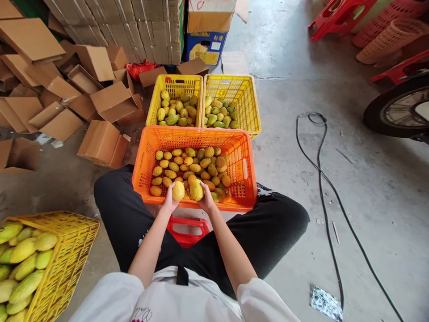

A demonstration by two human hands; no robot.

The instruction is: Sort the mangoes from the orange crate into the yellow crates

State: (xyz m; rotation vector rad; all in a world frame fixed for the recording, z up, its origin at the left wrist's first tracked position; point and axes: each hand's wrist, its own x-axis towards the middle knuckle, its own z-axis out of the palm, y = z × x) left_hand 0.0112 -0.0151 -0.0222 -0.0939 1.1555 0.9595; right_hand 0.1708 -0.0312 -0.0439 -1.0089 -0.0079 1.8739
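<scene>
My left hand [170, 199] is closed around a pale yellow, oval melon-like fruit [178, 191]. My right hand [207, 200] grips a second one, a yellow-green melon-like fruit [197, 190], with darker streaks. Both fruits are held side by side, a little apart, over the near rim of an orange plastic crate [248, 197]. Inside that crate lie many small yellow, orange and greenish fruits [184, 161], with some crate floor showing around them.
Behind the orange crate stand two yellow crates [152, 107] [253, 105] with more fruit. A yellow crate [67, 264] of larger fruits stands at lower left. Cardboard boxes [100, 143] litter the left floor. A black cable [321, 179] and a motorbike wheel [398, 107] are to the right.
</scene>
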